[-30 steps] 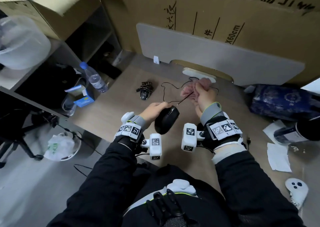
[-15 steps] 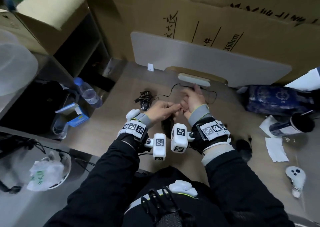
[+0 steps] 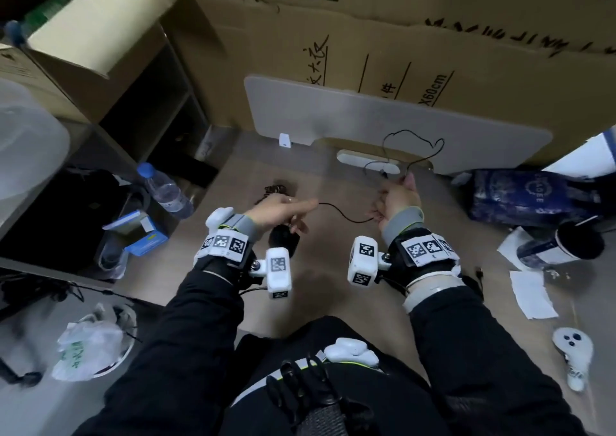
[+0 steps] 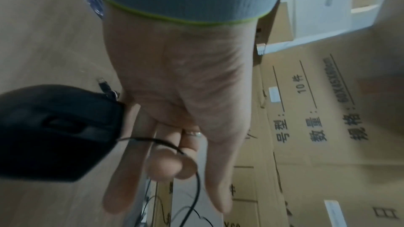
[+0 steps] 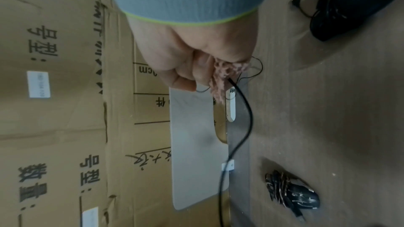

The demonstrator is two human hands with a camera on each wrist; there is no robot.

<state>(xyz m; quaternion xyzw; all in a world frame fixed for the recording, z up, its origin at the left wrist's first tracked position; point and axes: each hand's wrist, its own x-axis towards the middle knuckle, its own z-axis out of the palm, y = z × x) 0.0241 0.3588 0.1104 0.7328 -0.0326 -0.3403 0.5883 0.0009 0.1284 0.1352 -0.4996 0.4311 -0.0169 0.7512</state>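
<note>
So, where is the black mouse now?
Head view: the black mouse lies on the desk left of centre, under the left hand; its cable runs rightward into the cloth in the right hand.

The mouse (image 3: 283, 239) is matt black, and its cable (image 3: 346, 217) is the same black over the pale beige wood grain of the desk (image 3: 320, 264). The cloth (image 5: 225, 75) is pink, mottled with darker brown flecks. Toward the left edge a second mouse (image 3: 276, 191) is black, wound in dark cable with pale glints. Along the far edge stands a light grey panel (image 3: 366, 122) before brown cardboard boxes (image 3: 433, 52) printed with black characters. At the right edge the bag (image 3: 520, 195) is dark blue with a paler blue pattern, the paper sheets (image 3: 533, 294) white, the controller (image 3: 571, 345) white with dark buttons. The cuffs (image 3: 403, 219) are grey, trimmed lime green; the wrist tags (image 3: 423, 249) carry black-and-white squares.
</note>
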